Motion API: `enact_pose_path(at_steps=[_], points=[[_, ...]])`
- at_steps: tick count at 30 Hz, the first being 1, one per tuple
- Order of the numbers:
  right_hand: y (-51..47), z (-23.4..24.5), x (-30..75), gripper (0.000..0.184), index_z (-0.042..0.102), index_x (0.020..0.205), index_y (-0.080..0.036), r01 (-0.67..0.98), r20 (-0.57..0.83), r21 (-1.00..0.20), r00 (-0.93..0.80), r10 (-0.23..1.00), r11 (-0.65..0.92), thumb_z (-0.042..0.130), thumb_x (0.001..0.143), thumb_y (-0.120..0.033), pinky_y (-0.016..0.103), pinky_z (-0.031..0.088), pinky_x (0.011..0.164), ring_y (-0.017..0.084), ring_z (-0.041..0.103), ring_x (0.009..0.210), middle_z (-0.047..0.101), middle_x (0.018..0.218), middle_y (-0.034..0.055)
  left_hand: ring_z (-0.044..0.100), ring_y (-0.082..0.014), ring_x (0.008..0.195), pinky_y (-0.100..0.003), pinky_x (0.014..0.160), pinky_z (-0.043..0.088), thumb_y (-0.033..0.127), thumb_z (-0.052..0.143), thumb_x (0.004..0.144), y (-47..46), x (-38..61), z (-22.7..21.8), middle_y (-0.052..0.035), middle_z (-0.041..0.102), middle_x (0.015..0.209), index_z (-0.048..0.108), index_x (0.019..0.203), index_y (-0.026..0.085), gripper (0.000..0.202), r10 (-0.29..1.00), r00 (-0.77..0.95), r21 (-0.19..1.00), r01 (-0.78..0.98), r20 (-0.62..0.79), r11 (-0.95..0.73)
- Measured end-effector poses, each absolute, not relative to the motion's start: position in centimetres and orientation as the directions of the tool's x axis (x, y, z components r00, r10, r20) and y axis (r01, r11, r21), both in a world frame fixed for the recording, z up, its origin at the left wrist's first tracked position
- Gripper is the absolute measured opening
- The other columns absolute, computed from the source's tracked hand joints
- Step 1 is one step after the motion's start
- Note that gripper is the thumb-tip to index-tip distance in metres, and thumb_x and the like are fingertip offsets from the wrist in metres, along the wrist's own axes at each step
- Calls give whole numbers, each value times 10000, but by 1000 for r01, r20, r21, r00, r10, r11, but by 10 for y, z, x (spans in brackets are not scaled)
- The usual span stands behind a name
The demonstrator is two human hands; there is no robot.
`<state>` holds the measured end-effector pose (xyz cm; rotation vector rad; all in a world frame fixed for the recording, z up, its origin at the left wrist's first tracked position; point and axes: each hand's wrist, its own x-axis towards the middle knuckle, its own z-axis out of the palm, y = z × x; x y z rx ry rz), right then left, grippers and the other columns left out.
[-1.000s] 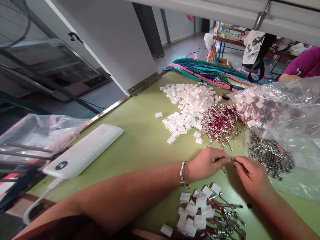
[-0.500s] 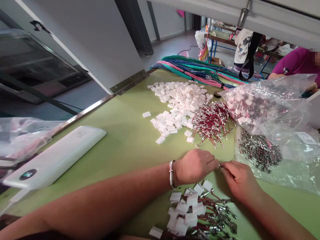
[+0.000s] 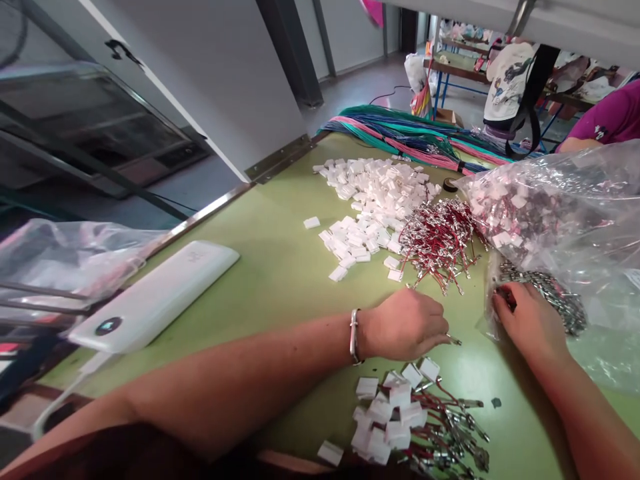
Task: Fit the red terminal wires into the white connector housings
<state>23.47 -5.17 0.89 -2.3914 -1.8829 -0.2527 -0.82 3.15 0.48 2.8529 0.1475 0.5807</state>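
My left fingers (image 3: 436, 325) pinch a metal piece (image 3: 454, 341); right fingers (image 3: 505, 313), closure indeterminable, may scatter dark parts (image 3: 569, 307) by snagging plastic (image 3: 600, 353).

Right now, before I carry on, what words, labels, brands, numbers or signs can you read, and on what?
No text is readable.
White power bank: faint marking, too blurred.
Its round display: glowing figures, too small.
Clear plastic bag: pale label at picture's edge, illegible.
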Motion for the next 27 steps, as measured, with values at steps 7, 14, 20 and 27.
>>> enact_pose_path(at_steps=[7, 14, 20, 27], points=[[-46, 6, 239, 207, 647, 920, -182, 972, 218, 161, 132, 967, -169, 452, 933, -248, 285, 328, 543, 194, 573, 707, 624, 884, 85, 541, -168, 677, -306, 560, 432, 99, 462, 891, 24, -3, -2, -58, 613, 782, 616, 824, 133, 171, 198, 950, 88, 182, 242, -979], [-43, -6, 251, 272, 633, 1080, -129, 985, 286, 56, 139, 948, -161, 438, 919, -232, 330, 433, 612, 235, 605, 742, 651, 929, 126, 561, -139, 740, -256, 630, 469, 212, 505, 941, 32, 4, -2, -44, 610, 863, 626, 845, 146, 168, 387, 904, 315, 319, 183, -894], [-43, 0, 249, 260, 656, 962, -143, 995, 473, -96, 81, 877, -40, 430, 904, -257, 373, 486, 674, 242, 595, 737, 623, 866, 118, 565, -217, 935, -338, 789, 489, 337, 543, 932, 40, 15, 10, -81, 609, 977, 625, 938, 128, 225, 553, 821, 290, 499, 144, -816], [-50, 10, 219, 132, 596, 931, -188, 937, 510, -266, -62, 858, 226, 473, 920, -234, 352, 509, 778, 210, 624, 867, 651, 934, 97, 547, -184, 820, -313, 711, 449, 130, 494, 899, 42, 8, 7, -66, 613, 876, 635, 789, 140, 178, 466, 881, 191, 445, 83, -875]])
